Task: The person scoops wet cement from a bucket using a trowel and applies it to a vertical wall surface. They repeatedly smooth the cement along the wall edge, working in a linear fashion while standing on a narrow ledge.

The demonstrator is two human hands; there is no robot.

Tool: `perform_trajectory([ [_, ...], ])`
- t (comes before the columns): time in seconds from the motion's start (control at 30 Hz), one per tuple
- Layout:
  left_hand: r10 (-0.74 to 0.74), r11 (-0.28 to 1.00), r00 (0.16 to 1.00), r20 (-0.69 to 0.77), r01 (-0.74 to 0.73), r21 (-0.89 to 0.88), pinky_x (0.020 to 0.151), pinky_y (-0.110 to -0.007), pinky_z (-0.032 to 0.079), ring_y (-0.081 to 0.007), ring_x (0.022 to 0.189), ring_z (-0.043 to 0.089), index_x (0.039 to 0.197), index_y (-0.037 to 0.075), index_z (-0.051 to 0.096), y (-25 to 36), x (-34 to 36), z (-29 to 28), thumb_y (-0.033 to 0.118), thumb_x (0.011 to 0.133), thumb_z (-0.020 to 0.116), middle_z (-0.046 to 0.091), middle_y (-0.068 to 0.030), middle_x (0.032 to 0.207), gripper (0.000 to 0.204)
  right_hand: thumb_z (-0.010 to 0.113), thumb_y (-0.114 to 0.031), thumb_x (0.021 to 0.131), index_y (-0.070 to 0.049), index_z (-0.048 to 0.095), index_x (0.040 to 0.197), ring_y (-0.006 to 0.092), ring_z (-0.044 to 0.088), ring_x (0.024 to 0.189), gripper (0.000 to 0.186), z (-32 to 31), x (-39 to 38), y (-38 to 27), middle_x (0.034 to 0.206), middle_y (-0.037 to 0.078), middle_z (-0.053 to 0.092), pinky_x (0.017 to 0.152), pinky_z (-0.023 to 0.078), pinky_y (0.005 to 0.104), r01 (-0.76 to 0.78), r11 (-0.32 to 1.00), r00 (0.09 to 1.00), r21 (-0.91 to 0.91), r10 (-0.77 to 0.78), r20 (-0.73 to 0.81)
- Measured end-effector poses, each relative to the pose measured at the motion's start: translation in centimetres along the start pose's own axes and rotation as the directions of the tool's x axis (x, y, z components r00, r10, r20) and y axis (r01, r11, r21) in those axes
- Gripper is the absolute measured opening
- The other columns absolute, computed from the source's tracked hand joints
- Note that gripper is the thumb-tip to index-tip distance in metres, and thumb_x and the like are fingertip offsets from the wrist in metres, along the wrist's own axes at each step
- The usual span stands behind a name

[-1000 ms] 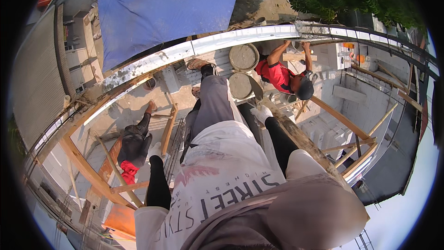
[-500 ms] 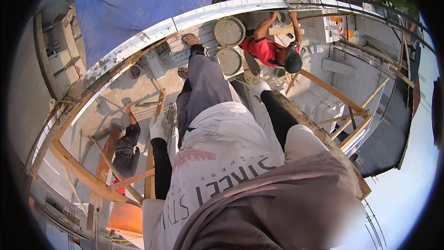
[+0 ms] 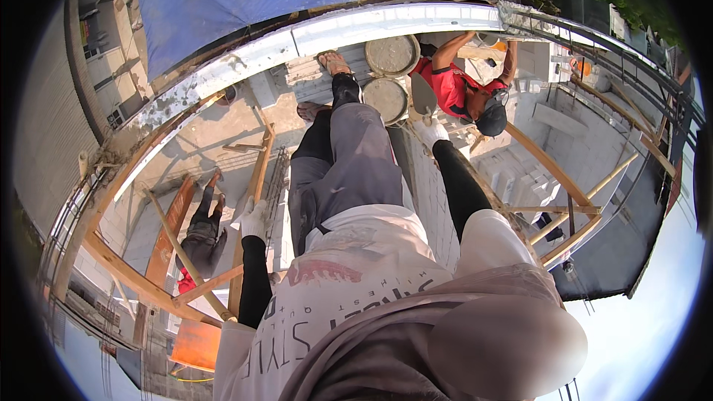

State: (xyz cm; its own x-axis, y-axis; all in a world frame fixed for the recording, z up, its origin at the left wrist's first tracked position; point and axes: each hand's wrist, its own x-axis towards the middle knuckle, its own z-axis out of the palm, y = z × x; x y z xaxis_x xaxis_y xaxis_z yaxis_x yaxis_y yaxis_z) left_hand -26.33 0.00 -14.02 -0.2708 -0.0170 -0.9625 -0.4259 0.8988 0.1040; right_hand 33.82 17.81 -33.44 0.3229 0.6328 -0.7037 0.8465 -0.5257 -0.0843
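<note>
My right hand (image 3: 428, 132), in a white glove, is closed around what looks like a trowel (image 3: 423, 95); its grey rounded blade points toward two round buckets and its handle is hidden. Grey wet mortar fills the far bucket (image 3: 393, 55) and the near bucket (image 3: 385, 101), which stand just ahead of that hand. My left hand (image 3: 254, 220), also gloved in white, hangs low at my left side beside a wooden post (image 3: 257, 171) and thin steel bars. Its fingers look stretched out, with nothing visible in them.
A co-worker in red (image 3: 462, 93) reaches up beside the buckets. Another person (image 3: 202, 241) is lower down at left. Wooden braces (image 3: 549, 162) flank the narrow standing place, and a white-topped wall edge (image 3: 319, 36) curves ahead. A blue tarp (image 3: 245, 7) lies beyond it.
The view has shifted, so the buckets and co-worker appear farther right and slightly lower. My legs have moved. The blade at my right hand stands more upright. The person below has changed posture.
</note>
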Motion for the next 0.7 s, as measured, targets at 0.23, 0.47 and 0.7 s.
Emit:
perform_trajectory([
  [0.23, -0.008, 0.999, 0.999, 0.042, 0.006, 0.044, 0.069, -0.024, 0.051, -0.0034, 0.075, 0.052, 0.166, 0.008, 0.039, 3.8, -0.6, 5.5, 0.020, 0.101, 0.068, 0.051, 0.0078, 0.085, 0.071, 0.066, -0.055, 0.095, -0.003, 0.065, 0.117, 0.0335, 0.072, 0.084, 0.057, -3.1, 2.2, -4.8, 0.091, 0.016, 0.072, 0.076, 0.057, 0.0439, -0.303, 0.874, 0.937, 0.381, 0.200, 0.286],
  [0.47, 0.035, 0.999, 0.999, 0.040, -0.036, 0.030, 0.073, -0.027, 0.056, -0.0086, 0.090, 0.063, 0.167, 0.007, 0.035, 5.7, 0.7, 7.4, 0.022, 0.102, 0.069, 0.062, 0.0032, 0.107, 0.075, 0.074, -0.033, 0.095, -0.010, 0.058, 0.102, 0.0210, 0.056, 0.047, 0.029, 1.9, 3.0, -5.1, 0.065, 0.006, 0.055, 0.039, 0.043, 0.0406, -0.592, 0.478, 0.801, 0.649, 0.440, 0.407],
  [0.7, 0.005, 0.986, 1.000, 0.011, -0.006, 0.165, 0.071, -0.025, 0.055, -0.0064, 0.091, 0.065, 0.168, 0.006, 0.033, 6.1, 1.7, 6.4, 0.021, 0.102, 0.068, 0.064, 0.0039, 0.111, 0.076, 0.075, -0.032, 0.092, -0.011, 0.056, 0.100, 0.0227, 0.051, 0.045, 0.029, 6.2, -1.5, -3.5, 0.065, 0.003, 0.050, 0.043, 0.042, 0.0412, -0.552, -0.060, 0.669, 0.832, 0.564, 0.485],
])
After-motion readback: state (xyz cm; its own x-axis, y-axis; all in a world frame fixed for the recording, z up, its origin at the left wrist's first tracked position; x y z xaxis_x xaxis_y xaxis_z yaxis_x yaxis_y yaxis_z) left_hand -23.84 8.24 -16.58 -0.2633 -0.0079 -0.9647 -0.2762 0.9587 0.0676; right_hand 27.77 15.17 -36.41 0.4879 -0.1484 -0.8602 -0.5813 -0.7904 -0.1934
